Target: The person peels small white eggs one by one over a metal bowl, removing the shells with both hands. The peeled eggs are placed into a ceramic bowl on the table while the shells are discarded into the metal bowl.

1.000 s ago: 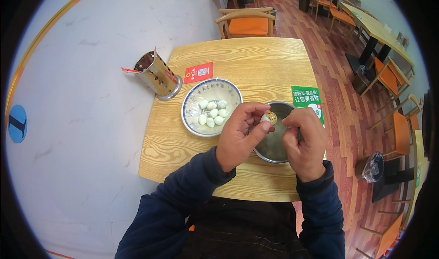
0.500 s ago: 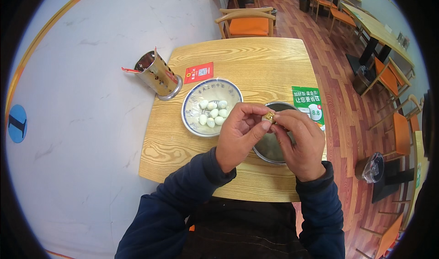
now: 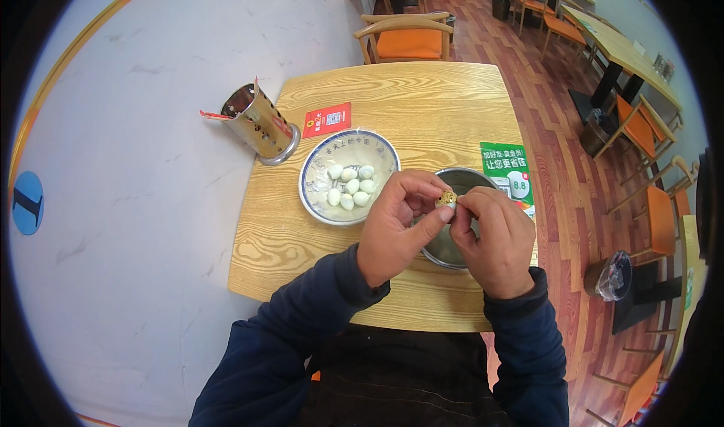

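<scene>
A small speckled quail egg (image 3: 446, 199) is held up between my two hands, its lower part bare and white, its upper part still in shell. My left hand (image 3: 396, 227) pinches it between thumb and fingers. From the other side, my right hand (image 3: 499, 238) has its thumb and fingertips pressed together against the shell. Underneath stands a round steel bowl (image 3: 467, 174), partly hidden by both hands; what lies in it is hard to make out. Left of it, a white blue-rimmed bowl (image 3: 308, 201) holds several peeled quail eggs (image 3: 348, 187).
A metal utensil holder (image 3: 265, 129) stands at the table's left edge by the pale wall (image 3: 151, 163). A red card (image 3: 327, 119) lies behind the white bowl and a green card (image 3: 507, 172) right of the steel one. Orange-seated chairs (image 3: 409, 44) stand beyond the wooden table (image 3: 422, 95).
The egg has turned between my fingers, and a white bare part now shows below the shell. My right fingertips have shifted slightly to the right along it.
</scene>
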Demonstrator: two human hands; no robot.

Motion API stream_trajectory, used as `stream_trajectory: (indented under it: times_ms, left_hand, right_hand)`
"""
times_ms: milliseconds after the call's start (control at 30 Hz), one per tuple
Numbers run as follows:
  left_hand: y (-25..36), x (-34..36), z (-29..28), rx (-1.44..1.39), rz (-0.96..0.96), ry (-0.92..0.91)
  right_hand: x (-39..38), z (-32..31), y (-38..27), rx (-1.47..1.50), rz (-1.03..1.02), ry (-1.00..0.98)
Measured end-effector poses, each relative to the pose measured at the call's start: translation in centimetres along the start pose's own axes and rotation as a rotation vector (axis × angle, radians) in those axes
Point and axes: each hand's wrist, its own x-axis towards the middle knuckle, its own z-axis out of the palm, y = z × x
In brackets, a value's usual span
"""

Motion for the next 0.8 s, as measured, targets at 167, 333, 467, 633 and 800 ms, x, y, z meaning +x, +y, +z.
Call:
stream_trajectory:
  times_ms: [167,333,467,633,800]
  left_hand:
    - [0.07,-0.12,0.08,0.042,-0.018,-0.014]
    - [0.27,-0.18,0.05,0.062,-0.017,-0.037]
    - [0.35,-0.09,0.01,0.044,-0.03,-0.036]
    - [0.44,-0.17,0.24,-0.008,-0.081,0.022]
    - [0.56,-0.1,0.2,-0.008,-0.097,0.041]
  right_hand:
    - [-0.24,-0.28,-0.03,-0.008,0.028,-0.039]
    - [-0.54,-0.34,-0.04,0.038,0.095,-0.076]
    - [-0.62,-0.15,0.03,0.108,0.122,-0.071]
    - [-0.38,-0.59,0.19,0.075,0.11,-0.084]
    - [-0.05,-0.62,-0.09,0.155,0.154,-0.074]
